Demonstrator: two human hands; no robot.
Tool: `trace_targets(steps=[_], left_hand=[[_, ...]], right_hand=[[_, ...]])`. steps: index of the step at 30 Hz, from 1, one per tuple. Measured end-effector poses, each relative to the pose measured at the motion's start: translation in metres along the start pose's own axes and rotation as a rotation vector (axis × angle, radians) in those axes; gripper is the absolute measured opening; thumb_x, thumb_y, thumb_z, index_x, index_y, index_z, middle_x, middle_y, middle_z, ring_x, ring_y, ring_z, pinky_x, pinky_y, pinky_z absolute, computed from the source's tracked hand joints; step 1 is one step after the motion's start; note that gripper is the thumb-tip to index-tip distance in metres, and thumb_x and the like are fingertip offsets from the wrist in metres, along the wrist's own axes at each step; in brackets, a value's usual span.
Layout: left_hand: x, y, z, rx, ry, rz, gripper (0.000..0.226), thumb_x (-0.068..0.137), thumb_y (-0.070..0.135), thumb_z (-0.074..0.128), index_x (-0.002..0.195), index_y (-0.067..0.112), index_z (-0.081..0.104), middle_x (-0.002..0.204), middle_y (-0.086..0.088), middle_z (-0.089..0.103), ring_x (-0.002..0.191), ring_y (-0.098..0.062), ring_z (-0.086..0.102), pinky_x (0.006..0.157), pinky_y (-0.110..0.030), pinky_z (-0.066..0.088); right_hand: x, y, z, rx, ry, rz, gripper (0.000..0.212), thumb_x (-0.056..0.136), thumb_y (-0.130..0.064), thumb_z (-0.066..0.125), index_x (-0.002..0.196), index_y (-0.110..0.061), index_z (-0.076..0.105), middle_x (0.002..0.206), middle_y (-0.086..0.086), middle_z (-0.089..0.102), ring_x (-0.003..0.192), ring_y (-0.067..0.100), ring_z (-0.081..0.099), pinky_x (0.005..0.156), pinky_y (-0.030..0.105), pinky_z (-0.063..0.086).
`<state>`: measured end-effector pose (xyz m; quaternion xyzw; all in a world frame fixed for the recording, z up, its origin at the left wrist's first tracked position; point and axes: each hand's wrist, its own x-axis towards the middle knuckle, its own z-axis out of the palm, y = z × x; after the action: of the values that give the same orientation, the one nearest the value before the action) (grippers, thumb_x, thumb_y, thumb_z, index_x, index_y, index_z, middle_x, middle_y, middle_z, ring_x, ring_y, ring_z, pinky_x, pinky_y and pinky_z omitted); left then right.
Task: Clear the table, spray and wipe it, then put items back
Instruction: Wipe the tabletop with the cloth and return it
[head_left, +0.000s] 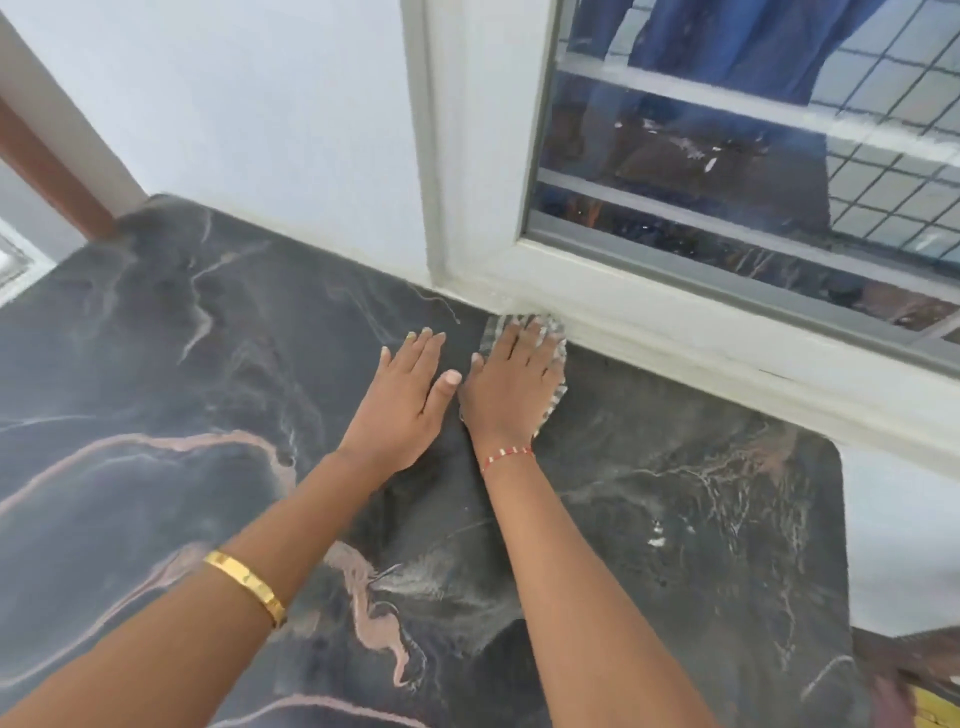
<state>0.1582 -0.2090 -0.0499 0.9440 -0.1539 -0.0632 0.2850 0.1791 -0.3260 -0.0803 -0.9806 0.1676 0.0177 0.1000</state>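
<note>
My right hand presses a grey checked cloth flat under straight fingers, right against the window frame — my left hand lies released beside it on the dark marble bench

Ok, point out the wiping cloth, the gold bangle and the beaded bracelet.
wiping cloth (557, 395), head view: checked edge showing beside the right hand.
gold bangle (244, 579), head view: top of the band on the left forearm.
beaded bracelet (506, 455), head view: red-and-white strand across the right wrist.
</note>
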Motion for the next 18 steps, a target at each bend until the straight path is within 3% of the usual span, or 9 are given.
trace_targets(steps=[4, 8, 12, 18], left_hand=[[-0.012, -0.024, -0.021, 0.038, 0.032, -0.090, 0.084, 0.081, 0.061, 0.004, 0.147, 0.011, 0.019, 0.157, -0.008, 0.018, 0.147, -0.019, 0.007, 0.118, -0.033, -0.003], [-0.026, -0.011, -0.011, 0.052, -0.020, -0.073, 0.077, 0.086, 0.055, 0.008, 0.147, 0.010, 0.018, 0.157, -0.008, 0.017, 0.147, -0.020, 0.007, 0.119, -0.036, -0.002], [-0.037, 0.018, 0.007, 0.036, -0.101, 0.000, 0.084, 0.085, 0.065, 0.005, 0.148, 0.011, 0.017, 0.158, -0.007, 0.015, 0.147, -0.019, 0.005, 0.119, -0.034, -0.003], [-0.057, 0.063, 0.045, 0.025, -0.234, 0.113, 0.076, 0.085, 0.052, 0.009, 0.148, 0.010, 0.017, 0.158, -0.008, 0.014, 0.147, -0.019, 0.005, 0.119, -0.035, -0.002]], right_hand=[[-0.017, -0.019, 0.009, -0.007, 0.024, -0.318, 0.059, 0.096, -0.036, 0.037, 0.147, -0.010, 0.024, 0.156, 0.016, 0.017, 0.145, 0.035, 0.010, 0.119, 0.048, 0.012], [-0.042, 0.015, 0.008, -0.027, 0.051, -0.506, 0.057, 0.091, -0.041, 0.038, 0.142, -0.017, 0.037, 0.153, 0.009, 0.031, 0.144, 0.029, 0.023, 0.115, 0.044, 0.027], [-0.066, 0.066, -0.006, -0.044, -0.014, -0.466, 0.060, 0.087, -0.047, 0.029, 0.141, -0.021, 0.039, 0.153, 0.003, 0.032, 0.142, 0.024, 0.029, 0.111, 0.043, 0.030], [-0.092, 0.188, -0.033, -0.105, -0.090, -0.215, 0.074, 0.080, -0.054, 0.006, 0.148, -0.029, 0.022, 0.159, -0.006, 0.011, 0.147, 0.017, 0.009, 0.118, 0.042, 0.013]])
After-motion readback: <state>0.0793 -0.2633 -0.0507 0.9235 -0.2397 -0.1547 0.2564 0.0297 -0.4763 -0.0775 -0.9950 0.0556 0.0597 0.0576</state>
